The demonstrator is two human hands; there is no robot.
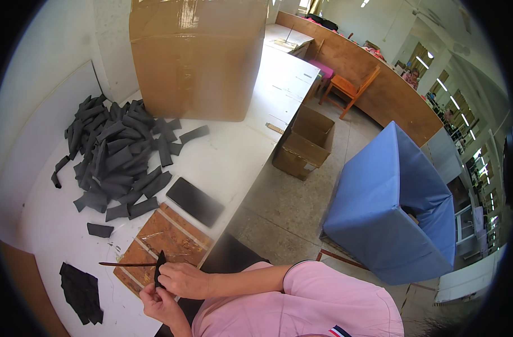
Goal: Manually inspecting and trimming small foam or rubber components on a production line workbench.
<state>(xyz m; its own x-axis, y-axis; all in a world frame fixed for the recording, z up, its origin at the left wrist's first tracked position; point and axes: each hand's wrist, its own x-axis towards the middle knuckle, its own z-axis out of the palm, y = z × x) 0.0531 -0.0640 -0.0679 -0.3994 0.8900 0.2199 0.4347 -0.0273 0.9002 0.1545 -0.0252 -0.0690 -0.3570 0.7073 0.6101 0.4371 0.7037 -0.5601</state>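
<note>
A small black cloth piece (159,271) is between my hands, over the near edge of the white table. My right hand (183,279) has its fingers closed on the upper part of it. Just below, my left hand (161,305) pinches its lower end. A thin dark stick (127,264) points left from the cloth; whether it goes into the cloth or lies behind it, I cannot tell. Under the stick is a brown wooden board (169,233) with clear tape strips. Left of my hands lies a small stack of black cloth pieces (81,295).
A large heap of dark cloth pieces (116,146) covers the table's far left, by a tall cardboard box (197,62). A black phone-like slab (195,201) lies beside the board. On the floor are an open carton (304,146), a blue fabric bin (363,208) and an orange chair (349,87).
</note>
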